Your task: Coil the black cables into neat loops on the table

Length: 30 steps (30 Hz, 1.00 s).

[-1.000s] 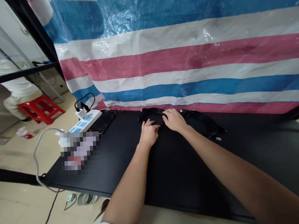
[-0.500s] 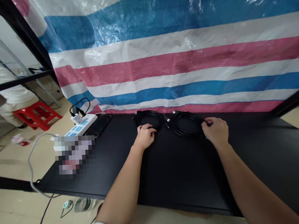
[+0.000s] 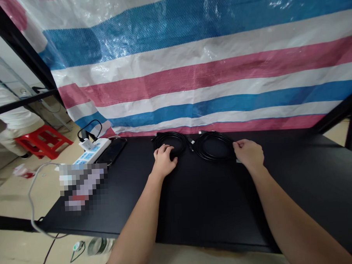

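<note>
Two coils of black cable lie side by side on a black tabletop (image 3: 197, 209). At the near left edge of the left cable coil (image 3: 180, 136) is my left hand (image 3: 164, 160), its fingers curved and its thumb apart, with nothing gripped. The right cable coil (image 3: 213, 158) has light-coloured plugs at its left side. My right hand (image 3: 249, 152) is closed in a pinch at that coil's right edge, on the cable; a small pale connector end (image 3: 238, 160) shows below the fingers. The fingertips partly hide the pinched piece.
A white power strip (image 3: 102, 146) with plugs stands at the table's left, beside a dark phone (image 3: 114, 150) and a blurred-out object (image 3: 85, 186). A striped sheet (image 3: 191, 80) hangs behind. Beyond, a person (image 3: 16, 119) sits on a red stool (image 3: 45, 141).
The view has shifted slightly, moving things a little left. My left thumb has spread farther from the fingers. My right hand stays pinched at the right coil's edge, where a pale connector end now shows.
</note>
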Each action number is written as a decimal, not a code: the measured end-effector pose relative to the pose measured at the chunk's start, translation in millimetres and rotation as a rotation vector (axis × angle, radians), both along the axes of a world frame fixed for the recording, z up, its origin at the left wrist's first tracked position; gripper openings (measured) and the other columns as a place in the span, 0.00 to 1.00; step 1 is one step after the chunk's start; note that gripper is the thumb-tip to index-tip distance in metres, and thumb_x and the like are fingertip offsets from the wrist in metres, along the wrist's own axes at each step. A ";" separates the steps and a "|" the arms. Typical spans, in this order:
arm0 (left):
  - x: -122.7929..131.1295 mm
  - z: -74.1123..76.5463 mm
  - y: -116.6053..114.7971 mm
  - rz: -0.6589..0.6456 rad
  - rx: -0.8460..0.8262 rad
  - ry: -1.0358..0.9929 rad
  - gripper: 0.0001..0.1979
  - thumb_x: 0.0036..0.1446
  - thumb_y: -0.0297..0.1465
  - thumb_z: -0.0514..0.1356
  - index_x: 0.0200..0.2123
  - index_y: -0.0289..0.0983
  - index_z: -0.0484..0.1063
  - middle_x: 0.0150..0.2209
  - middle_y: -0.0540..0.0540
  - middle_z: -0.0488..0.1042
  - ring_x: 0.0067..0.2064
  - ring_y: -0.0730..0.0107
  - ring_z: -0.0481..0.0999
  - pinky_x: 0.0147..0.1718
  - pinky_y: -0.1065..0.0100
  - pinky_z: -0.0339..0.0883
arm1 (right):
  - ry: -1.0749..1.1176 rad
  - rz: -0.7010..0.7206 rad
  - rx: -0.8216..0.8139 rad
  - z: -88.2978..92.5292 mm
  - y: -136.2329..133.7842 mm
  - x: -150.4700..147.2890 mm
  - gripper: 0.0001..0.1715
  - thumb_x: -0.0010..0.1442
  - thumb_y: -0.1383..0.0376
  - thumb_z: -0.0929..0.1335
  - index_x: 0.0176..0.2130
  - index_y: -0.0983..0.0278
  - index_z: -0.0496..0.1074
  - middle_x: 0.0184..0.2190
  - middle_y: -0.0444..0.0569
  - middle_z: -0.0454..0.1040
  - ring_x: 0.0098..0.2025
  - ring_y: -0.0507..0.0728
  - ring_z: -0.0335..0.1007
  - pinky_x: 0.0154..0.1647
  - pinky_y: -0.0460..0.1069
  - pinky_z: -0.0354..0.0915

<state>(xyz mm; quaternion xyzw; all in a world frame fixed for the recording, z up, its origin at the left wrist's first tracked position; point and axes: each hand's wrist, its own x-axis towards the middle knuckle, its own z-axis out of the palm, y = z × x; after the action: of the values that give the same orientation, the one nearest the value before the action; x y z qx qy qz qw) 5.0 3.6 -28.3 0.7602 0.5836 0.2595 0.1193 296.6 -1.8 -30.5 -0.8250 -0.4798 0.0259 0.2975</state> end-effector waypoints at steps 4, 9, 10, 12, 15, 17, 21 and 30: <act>0.4 2.7 -1.2 0.050 0.034 -0.038 0.22 0.48 0.33 0.61 0.49 0.38 0.69 0.56 0.36 0.68 0.63 0.48 0.60 0.59 0.45 0.50 | -0.060 0.035 0.031 -5.6 3.4 1.0 0.17 0.49 0.58 0.67 0.37 0.63 0.77 0.33 0.59 0.75 0.38 0.66 0.73 0.34 0.57 0.67; -1.2 3.1 0.5 0.155 0.091 -0.096 0.18 0.51 0.36 0.58 0.47 0.40 0.69 0.54 0.38 0.69 0.61 0.50 0.62 0.56 0.45 0.53 | -0.101 0.048 -0.039 -9.2 7.2 1.8 0.20 0.50 0.61 0.66 0.42 0.65 0.77 0.37 0.60 0.76 0.41 0.65 0.72 0.40 0.55 0.66; -1.4 3.1 0.9 0.165 0.089 -0.098 0.18 0.51 0.36 0.58 0.47 0.41 0.69 0.54 0.38 0.69 0.60 0.50 0.63 0.56 0.45 0.54 | -0.086 0.046 -0.042 -8.8 8.0 2.2 0.20 0.50 0.62 0.66 0.42 0.66 0.77 0.38 0.60 0.76 0.42 0.65 0.72 0.42 0.55 0.66; -1.3 3.2 1.1 0.173 0.089 -0.098 0.18 0.51 0.36 0.58 0.47 0.41 0.69 0.54 0.38 0.69 0.59 0.51 0.64 0.56 0.46 0.54 | -0.003 0.039 -0.041 -7.5 9.6 3.8 0.17 0.49 0.64 0.67 0.38 0.66 0.77 0.36 0.59 0.76 0.41 0.65 0.73 0.42 0.55 0.66; -0.7 3.5 0.6 0.156 0.106 -0.105 0.19 0.50 0.37 0.59 0.47 0.40 0.70 0.53 0.38 0.69 0.59 0.50 0.64 0.55 0.46 0.55 | 0.200 0.007 0.028 -5.4 11.2 7.6 0.07 0.45 0.64 0.69 0.28 0.63 0.76 0.28 0.54 0.76 0.36 0.64 0.74 0.38 0.55 0.67; -0.4 3.2 0.7 0.129 0.107 -0.107 0.16 0.52 0.37 0.58 0.44 0.41 0.72 0.52 0.39 0.70 0.59 0.50 0.64 0.55 0.46 0.54 | 0.341 -0.021 0.116 -3.5 11.4 8.6 0.03 0.42 0.64 0.71 0.22 0.61 0.72 0.24 0.50 0.74 0.33 0.63 0.73 0.36 0.55 0.67; -1.5 0.1 3.3 0.112 0.128 -0.115 0.12 0.55 0.36 0.56 0.40 0.41 0.75 0.51 0.40 0.72 0.59 0.51 0.65 0.55 0.46 0.55 | 0.677 -0.032 0.388 3.4 10.7 3.1 0.06 0.40 0.63 0.71 0.21 0.61 0.70 0.18 0.43 0.69 0.26 0.56 0.69 0.28 0.51 0.64; 4.7 -6.1 -0.1 -0.004 0.478 -0.199 0.22 0.56 0.42 0.56 0.52 0.39 0.68 0.53 0.36 0.70 0.60 0.50 0.65 0.57 0.47 0.56 | 1.321 0.544 0.696 32.2 -9.9 -13.7 0.14 0.37 0.61 0.77 0.25 0.59 0.71 0.19 0.38 0.67 0.19 0.47 0.57 0.15 0.44 0.52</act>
<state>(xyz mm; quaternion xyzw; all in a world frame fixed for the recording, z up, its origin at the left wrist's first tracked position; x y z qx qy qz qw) 9.8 3.5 -34.4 0.7388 0.4895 0.4632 -0.0064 282.8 -11.7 1.7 -0.3527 -0.3693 0.4302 0.7445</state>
